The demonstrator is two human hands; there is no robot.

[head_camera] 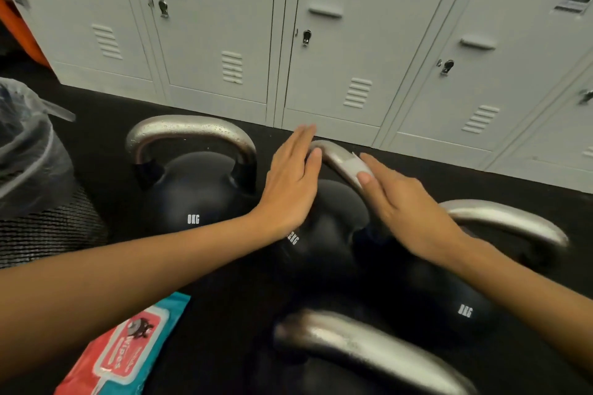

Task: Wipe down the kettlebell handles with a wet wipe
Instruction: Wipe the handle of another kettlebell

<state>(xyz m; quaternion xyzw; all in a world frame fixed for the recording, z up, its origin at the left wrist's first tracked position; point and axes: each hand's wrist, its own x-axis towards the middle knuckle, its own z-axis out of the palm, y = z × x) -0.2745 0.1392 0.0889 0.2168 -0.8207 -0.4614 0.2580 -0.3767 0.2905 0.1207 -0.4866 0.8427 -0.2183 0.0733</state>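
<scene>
Kettlebell handle (pixel 333 154), a silver metal arch on the middle black kettlebell (pixel 324 228), carries a thin white wet wipe (pixel 356 167) draped over it. The right hand (pixel 407 205) presses the wipe with straight fingers. The left hand (pixel 292 183), fingers straight, touches the handle's left end. Left of it stands another black kettlebell (pixel 192 196); a red-and-teal wipes pack (pixel 128 349) lies nearer the person.
</scene>
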